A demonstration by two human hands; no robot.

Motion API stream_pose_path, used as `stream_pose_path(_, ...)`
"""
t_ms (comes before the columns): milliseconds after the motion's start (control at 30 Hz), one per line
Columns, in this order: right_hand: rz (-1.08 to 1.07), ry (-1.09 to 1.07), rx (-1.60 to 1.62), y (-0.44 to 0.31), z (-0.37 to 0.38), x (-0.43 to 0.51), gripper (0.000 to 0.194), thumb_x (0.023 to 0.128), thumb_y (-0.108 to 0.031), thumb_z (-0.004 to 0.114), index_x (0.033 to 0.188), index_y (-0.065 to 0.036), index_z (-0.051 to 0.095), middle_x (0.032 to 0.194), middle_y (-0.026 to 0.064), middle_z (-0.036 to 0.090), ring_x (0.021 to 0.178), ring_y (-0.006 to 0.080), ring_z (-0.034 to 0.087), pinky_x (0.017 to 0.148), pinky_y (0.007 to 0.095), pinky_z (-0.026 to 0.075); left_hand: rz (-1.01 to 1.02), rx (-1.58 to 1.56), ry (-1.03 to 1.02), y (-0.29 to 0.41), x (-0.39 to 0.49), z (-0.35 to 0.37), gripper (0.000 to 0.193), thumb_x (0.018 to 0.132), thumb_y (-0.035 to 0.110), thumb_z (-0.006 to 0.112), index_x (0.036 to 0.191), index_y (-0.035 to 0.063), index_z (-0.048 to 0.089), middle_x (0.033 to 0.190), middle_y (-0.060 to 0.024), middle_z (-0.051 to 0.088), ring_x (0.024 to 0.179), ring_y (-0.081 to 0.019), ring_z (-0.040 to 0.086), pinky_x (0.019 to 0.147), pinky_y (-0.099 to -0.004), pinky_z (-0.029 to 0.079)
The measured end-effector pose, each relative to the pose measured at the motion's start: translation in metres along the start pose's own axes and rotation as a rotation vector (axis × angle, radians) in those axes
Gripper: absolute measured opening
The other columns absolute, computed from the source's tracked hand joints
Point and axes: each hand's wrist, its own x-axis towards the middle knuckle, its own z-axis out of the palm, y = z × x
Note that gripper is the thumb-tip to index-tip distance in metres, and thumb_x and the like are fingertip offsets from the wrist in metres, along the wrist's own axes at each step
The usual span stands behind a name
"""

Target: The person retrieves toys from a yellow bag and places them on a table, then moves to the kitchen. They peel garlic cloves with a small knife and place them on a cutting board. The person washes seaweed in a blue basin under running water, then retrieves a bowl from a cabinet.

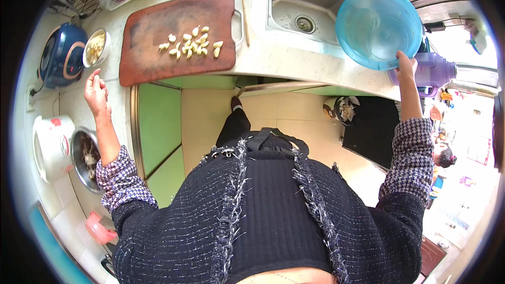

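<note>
My right hand (405, 65) grips the rim of a translucent blue plastic basin (375, 27), which is tilted beside the steel sink (276, 4). Nothing shows inside the basin. My left hand (96, 92) is raised over the left counter with loosely bent fingers and holds nothing. Just beyond its fingertips stands a white bowl (95, 48) of pale chopped food. Several peeled garlic cloves (188, 45) lie in a loose group on a reddish-brown cutting board (146, 43) between my hands.
A blue rice cooker (59, 57), a steel bowl (90, 156) and a white container (51, 146) line the left counter. A lavender thermos (434, 69) stands behind my right hand. Below, a green cabinet door (284, 86) hangs open near a waste bin (331, 108). Another person (446, 157) is at far right.
</note>
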Motion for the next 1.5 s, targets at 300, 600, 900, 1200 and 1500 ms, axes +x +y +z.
stream_pose_path(300, -0.431, 0.231, -0.717, -0.011, -0.02, 0.013, 0.066, 0.067, -0.028, 0.054, 0.123, 0.003, 0.044, 0.11, 0.0225, 0.057, 0.1, 0.0387, 0.056, 0.088, 0.0424, 0.043, -0.053, -0.025, -0.248, 0.011, -0.035, 0.096, 0.019, 0.093, 0.012, 0.047, 0.108, 0.0065, 0.057, 0.062, 0.008, 0.041, 0.049, 0.0012, 0.031, 0.042, -0.0137, 0.022)
stream_pose_path(600, -0.555, 0.23, -0.635, 0.041, -0.046, -0.016, 0.054, 0.07, -0.021, 0.055, 0.117, 0.004, 0.047, 0.113, 0.018, 0.055, 0.094, 0.0356, 0.058, 0.079, 0.0409, 0.046, -0.094, -0.07, -0.247, 0.009, -0.07, 0.097, 0.019, 0.092, 0.012, 0.048, 0.108, 0.0062, 0.057, 0.062, 0.0078, 0.041, 0.05, 0.0013, 0.03, 0.042, -0.0141, 0.02)
stream_pose_path(900, 0.519, -0.147, 0.491, 0.182, 0.0, -0.131, 0.015, 0.075, -0.003, 0.058, 0.089, -0.004, 0.054, 0.082, 0.0055, 0.058, 0.072, 0.0203, 0.059, 0.063, 0.035, 0.052, -0.239, -0.299, -0.154, -0.043, -0.087, 0.0, 0.018, 0.091, 0.012, 0.05, 0.105, 0.006, 0.058, 0.062, 0.0048, 0.045, 0.045, -0.0001, 0.031, 0.037, -0.0143, 0.023)
stream_pose_path(1200, 0.557, -0.132, 0.546, 0.237, -0.049, -0.227, 0.032, 0.079, -0.009, 0.053, 0.107, 0.006, 0.051, 0.105, 0.0139, 0.057, 0.095, 0.0284, 0.055, 0.081, 0.0409, 0.047, -0.67, -0.517, 0.233, -0.131, -0.1, -0.133, 0.039, 0.089, 0.04, 0.052, 0.103, 0.004, 0.053, 0.069, -0.0039, 0.056, 0.056, -0.011, 0.052, 0.049, -0.0219, 0.043)
stream_pose_path(1500, 0.026, 0.265, -0.711, 0.212, -0.088, -0.224, 0.053, 0.076, -0.02, 0.062, 0.111, 0.017, 0.045, 0.102, 0.0188, 0.056, 0.088, 0.0243, 0.056, 0.073, 0.0359, 0.046, -0.658, -0.948, 0.734, -0.154, -0.019, -0.223, 0.068, 0.076, 0.043, 0.067, 0.114, -0.0043, 0.036, 0.103, -0.024, 0.048, 0.096, -0.034, 0.052, 0.088, -0.0459, 0.047)
